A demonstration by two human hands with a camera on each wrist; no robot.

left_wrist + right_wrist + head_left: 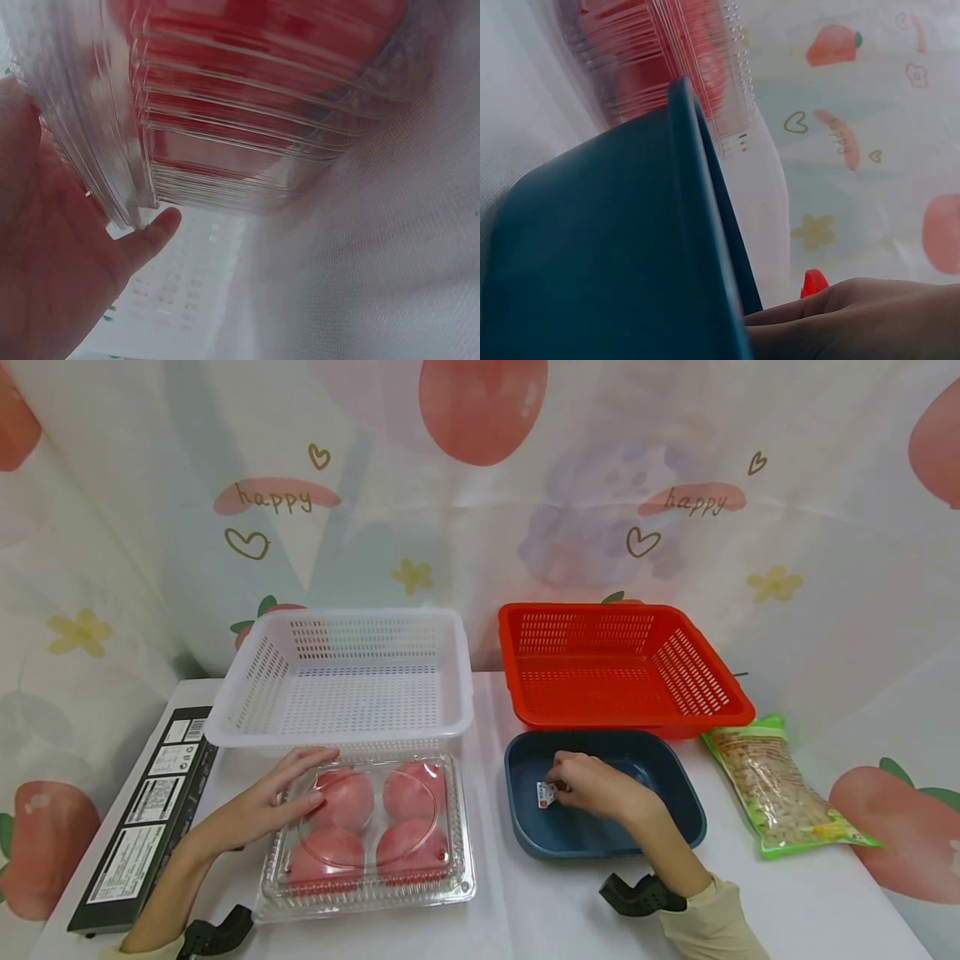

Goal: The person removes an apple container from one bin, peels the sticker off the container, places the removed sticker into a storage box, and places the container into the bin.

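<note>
A clear plastic clamshell box (pixel 367 893) with several round red things inside lies at the front left. My left hand (pixel 266 797) rests on its left side, with fingers extended over the lid. From the left wrist view, the thumb of my left hand (pixel 67 255) is by the lid's rim. My right hand (pixel 600 783) reaches into a dark blue basin (pixel 678 835) and pinches a small white printed piece (pixel 546 794), too small to identify. In the right wrist view the wall of the basin (pixel 607 247) hides the fingertips.
Behind the box stands a white perforated basket (pixel 457 693); behind the basin, a red one (pixel 517 668). A long black box with white labels (pixel 150 814) lies far left. At right, a green-edged bag (pixel 772 785) of small beige pieces touches the red basket.
</note>
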